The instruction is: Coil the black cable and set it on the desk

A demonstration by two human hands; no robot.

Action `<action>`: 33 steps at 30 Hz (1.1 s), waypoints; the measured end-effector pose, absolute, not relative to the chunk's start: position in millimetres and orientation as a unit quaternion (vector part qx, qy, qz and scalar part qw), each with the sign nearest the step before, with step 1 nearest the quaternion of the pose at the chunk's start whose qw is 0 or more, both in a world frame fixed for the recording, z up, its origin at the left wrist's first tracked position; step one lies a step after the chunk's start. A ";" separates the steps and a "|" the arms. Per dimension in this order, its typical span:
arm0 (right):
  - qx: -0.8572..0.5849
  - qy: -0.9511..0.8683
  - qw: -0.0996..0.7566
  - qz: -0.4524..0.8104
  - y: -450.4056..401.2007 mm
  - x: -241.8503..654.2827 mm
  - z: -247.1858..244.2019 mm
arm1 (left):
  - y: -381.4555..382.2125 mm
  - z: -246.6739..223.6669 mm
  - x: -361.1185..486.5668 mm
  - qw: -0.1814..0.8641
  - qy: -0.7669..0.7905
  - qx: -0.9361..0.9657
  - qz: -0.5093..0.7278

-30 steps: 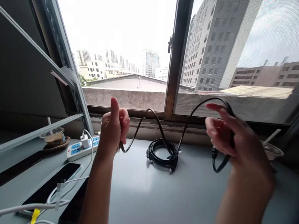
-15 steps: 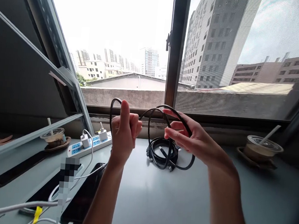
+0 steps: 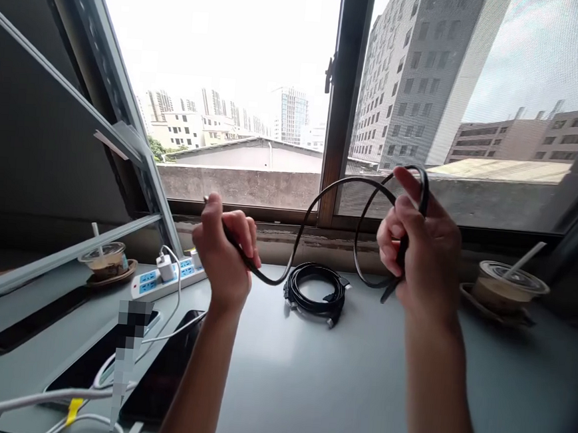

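Observation:
A black cable [image 3: 304,228] stretches in the air between my two hands, sagging near the left one and looping near the right. My left hand [image 3: 224,248] is closed around one end, whose small metal tip pokes out above the thumb. My right hand [image 3: 419,253] grips the looped part, with the index finger raised inside the loop and a short piece hanging below the palm. Below and between the hands, a coiled bundle of black cables [image 3: 312,316] with several metal plugs lies on the table [image 3: 315,392].
At the left, a white power strip [image 3: 168,279] holds white chargers, and white cords run past phones, one a black phone [image 3: 161,373]. Drink cups stand on saucers at both sides, the right cup [image 3: 506,287] near my forearm. A metal frame [image 3: 129,90] slants up at left before the window.
My right hand has moved right and up and closed on the cable loop. My left hand has tilted and shifted slightly left, and the cable between them is drawn wider.

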State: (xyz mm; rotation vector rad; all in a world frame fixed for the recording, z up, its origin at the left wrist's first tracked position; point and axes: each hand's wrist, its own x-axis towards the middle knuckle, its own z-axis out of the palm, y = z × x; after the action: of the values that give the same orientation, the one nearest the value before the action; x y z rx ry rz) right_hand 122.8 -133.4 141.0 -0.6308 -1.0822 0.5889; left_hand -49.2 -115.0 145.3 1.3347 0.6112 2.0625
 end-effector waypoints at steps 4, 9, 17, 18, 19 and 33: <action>-0.331 -0.587 0.685 0.277 -141.3 114.8 138.4 | -111.2 136.9 -40.8 0.326 0.316 0.643 0.617; -0.397 -0.702 0.554 0.205 -155.3 107.5 131.0 | -113.4 130.0 -32.6 0.353 0.340 0.714 0.500; -0.412 -0.794 0.441 0.075 -147.7 113.4 127.7 | -107.1 129.2 -35.1 0.327 0.350 0.756 0.445; -0.400 -0.796 0.448 0.077 -144.9 115.1 127.6 | -106.4 130.2 -37.5 0.320 0.346 0.765 0.438; -0.393 -0.794 0.457 0.079 -142.3 117.0 127.4 | -106.2 131.4 -40.0 0.308 0.338 0.775 0.436; -0.348 -0.724 0.589 0.082 -150.8 120.9 136.7 | -97.3 133.9 -41.0 0.045 0.236 0.830 0.503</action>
State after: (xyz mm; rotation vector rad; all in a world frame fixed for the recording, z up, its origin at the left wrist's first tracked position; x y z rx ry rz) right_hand 120.9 -150.8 136.7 -0.8109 -1.6864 0.1900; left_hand -41.0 -97.3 133.9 2.5360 0.7224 1.5375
